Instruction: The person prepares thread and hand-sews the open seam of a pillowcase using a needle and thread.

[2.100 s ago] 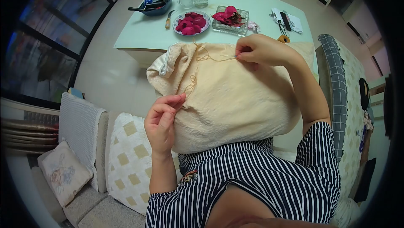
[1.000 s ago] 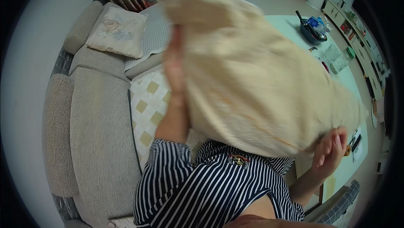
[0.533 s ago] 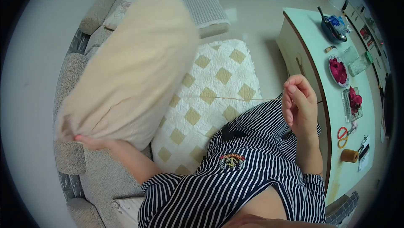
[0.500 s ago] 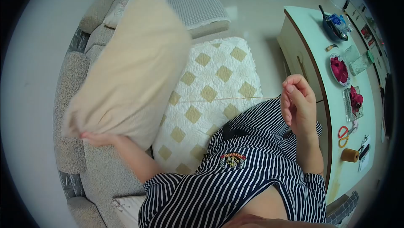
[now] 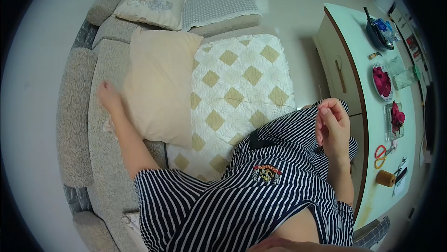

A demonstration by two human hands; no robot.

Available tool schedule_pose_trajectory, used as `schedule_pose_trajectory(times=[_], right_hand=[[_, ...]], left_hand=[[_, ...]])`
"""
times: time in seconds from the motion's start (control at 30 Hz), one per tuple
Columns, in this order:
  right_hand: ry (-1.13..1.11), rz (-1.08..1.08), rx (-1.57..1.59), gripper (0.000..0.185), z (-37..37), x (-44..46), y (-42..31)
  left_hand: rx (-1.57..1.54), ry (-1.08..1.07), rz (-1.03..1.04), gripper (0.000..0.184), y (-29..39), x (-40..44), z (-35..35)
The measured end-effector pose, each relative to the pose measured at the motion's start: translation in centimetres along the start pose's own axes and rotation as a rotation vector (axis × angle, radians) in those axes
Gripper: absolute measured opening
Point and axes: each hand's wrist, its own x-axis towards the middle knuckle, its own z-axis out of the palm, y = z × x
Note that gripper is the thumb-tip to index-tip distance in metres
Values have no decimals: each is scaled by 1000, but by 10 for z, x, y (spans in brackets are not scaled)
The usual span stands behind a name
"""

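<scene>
A cream pillow (image 5: 158,84) lies flat across the grey sofa (image 5: 109,154) and the edge of a white quilted pad (image 5: 233,70) with olive diamonds. Just off the pillow's left edge, over the sofa seat, is my left hand (image 5: 109,97); it looks empty, its fingers loosely bent and partly hidden. My right hand (image 5: 333,124) is raised above my right leg, thumb and fingers pinched on a thin needle (image 5: 320,93) that points upward. A fine thread (image 5: 226,98) trails over the quilted pad.
At right, a white-topped cabinet (image 5: 344,31) carries a dark pan (image 5: 378,35), a plate of dark red pieces (image 5: 382,82), a glass tray (image 5: 392,131), scissors (image 5: 381,156) and a thread spool (image 5: 386,178). A floral cushion (image 5: 151,3) rests on the far sofa end.
The cream pillow has come down from the air onto the sofa, and my left hand has let go of its corner and moved forward. My right hand stays pinched and raised.
</scene>
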Motion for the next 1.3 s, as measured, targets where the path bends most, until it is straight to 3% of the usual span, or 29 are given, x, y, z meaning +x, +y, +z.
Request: schedule_pose_trajectory(times=[0.03,0.1,0.13,0.2,0.27,0.37,0.4,0.43,0.53,0.6,0.67,0.7,0.83,1.0,1.1,1.13,1.23,1.3], right_hand=[[15,-3,2,9,-5,4,2],[22,7,-5,9,-11,2,3],[66,0,-5,9,-10,2,1],[122,58,-26,9,-5,0,-7],[57,29,35,9,-17,-15,-12],[92,-33,-38,10,-13,-26,-17],[103,-254,-170,10,-20,-24,1],[149,-265,-205,10,-21,-27,1],[264,-283,-227,11,-22,-34,2],[334,-296,-198,11,-29,-39,6],[369,-348,-117,12,-40,-41,13],[378,-157,81,13,-47,-49,5],[551,-359,428,17,-64,-62,1],[572,-683,740,18,-147,-102,5],[699,-841,712,16,-184,-122,16],[869,-870,631,15,-189,-124,16],[935,-940,487,15,-201,-132,15],[1228,-931,192,16,-201,-133,12]], left_hand=[[-7,-7,12,47,-13,12,27],[224,-201,-282,47,-23,28,72],[210,-227,-248,47,6,18,79],[-374,4,-70,45,76,-33,97],[-862,-432,34,39,154,-84,77],[-1124,-1053,269,34,279,-200,30],[-1163,-1258,364,35,308,-237,10],[-1232,-1463,446,37,327,-264,0],[-1341,-2056,173,34,369,-324,-23],[-1364,-2198,106,26,385,-354,-13],[-1323,-2204,161,21,390,-368,3],[-1298,-2182,209,17,391,-372,7],[-931,-2024,417,12,389,-345,9],[-780,-1875,461,15,382,-318,29],[-696,-1785,454,16,378,-306,37],[-666,-1739,438,16,377,-303,40],[-659,-1701,411,17,372,-296,52],[-660,-1679,393,17,371,-295,56]])
